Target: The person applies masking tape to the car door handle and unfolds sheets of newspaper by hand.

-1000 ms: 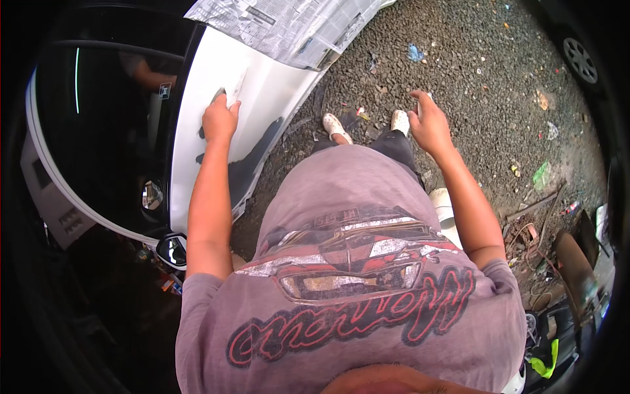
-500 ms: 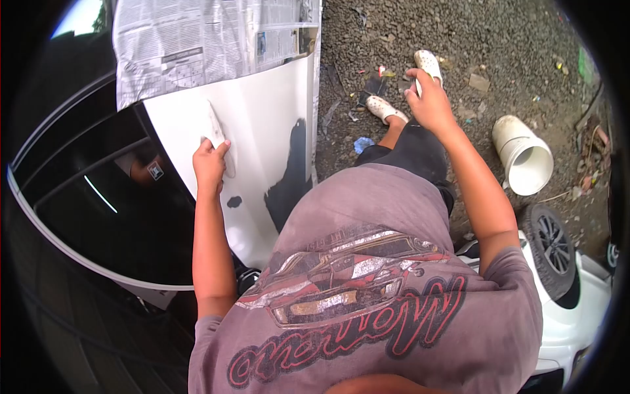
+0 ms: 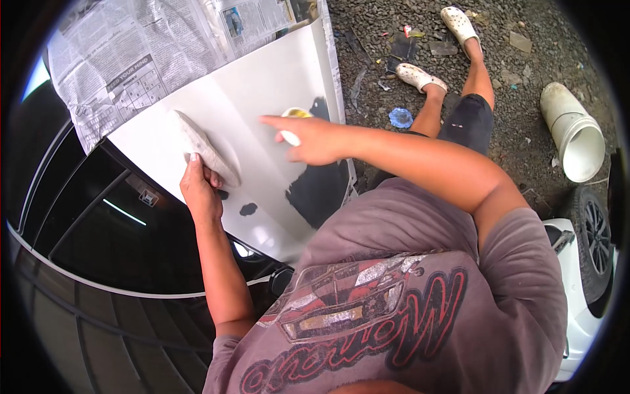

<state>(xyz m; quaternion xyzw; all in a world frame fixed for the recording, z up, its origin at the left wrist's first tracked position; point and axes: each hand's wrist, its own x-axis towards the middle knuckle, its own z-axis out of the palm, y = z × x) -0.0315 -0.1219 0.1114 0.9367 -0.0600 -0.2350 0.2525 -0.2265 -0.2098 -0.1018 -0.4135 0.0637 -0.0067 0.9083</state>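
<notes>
Right hand: swinging in from over the gravel, the right hand [image 3: 318, 141] is now hovering over the white panel [image 3: 256, 79], near the block.
Block: the left hand [image 3: 202, 190] is grasping the long pale block [image 3: 200, 148] by its near end, over the panel's left half; whether it is pressing down, I cannot tell.
Small white piece: the right fingers are pinching this small white piece [image 3: 290, 138], the index finger pointing left. A yellow-centred round thing [image 3: 298, 113] is showing just beside; whether it is being held, I cannot tell.
Panel surface: work is seemingly partway along. Newspaper [image 3: 141, 52] is already covering the far part, while a large dark patch [image 3: 315, 197] and a small dark spot [image 3: 248, 209] are still showing nearer.
Edges: dark glass [image 3: 125, 217] is bordering the left; the right edge is dropping toward gravel [image 3: 367, 39]. Bare white surface is leaving a gap between the hands.
Farther right: a white bucket [image 3: 566, 121] is lying tipped, with a wheel [image 3: 594, 226] nearer.
</notes>
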